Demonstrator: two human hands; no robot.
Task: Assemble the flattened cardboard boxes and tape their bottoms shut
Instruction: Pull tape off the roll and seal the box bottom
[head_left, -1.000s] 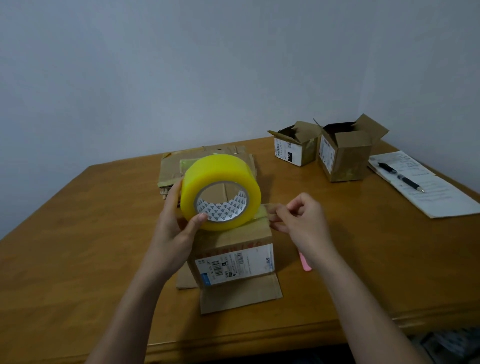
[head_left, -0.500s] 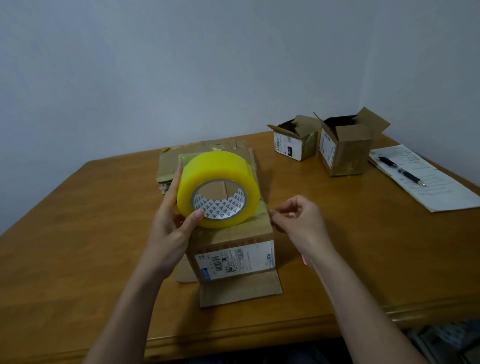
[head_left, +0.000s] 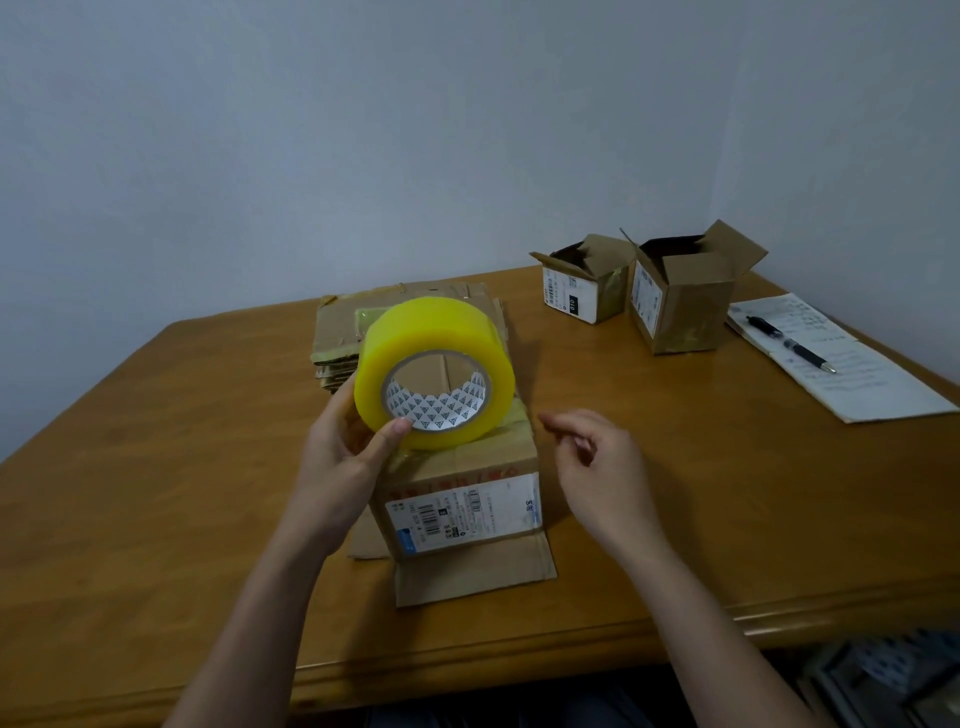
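Head view: tape roll (head_left: 434, 358) in left hand (head_left: 343, 457)

Dim, flat indoor light; soft shadows; wide-angle bending at edges.

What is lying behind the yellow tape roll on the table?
Behind the tape roll lies a stack of flattened cardboard boxes. The roll covers the stack's right part, so its full extent cannot be seen.
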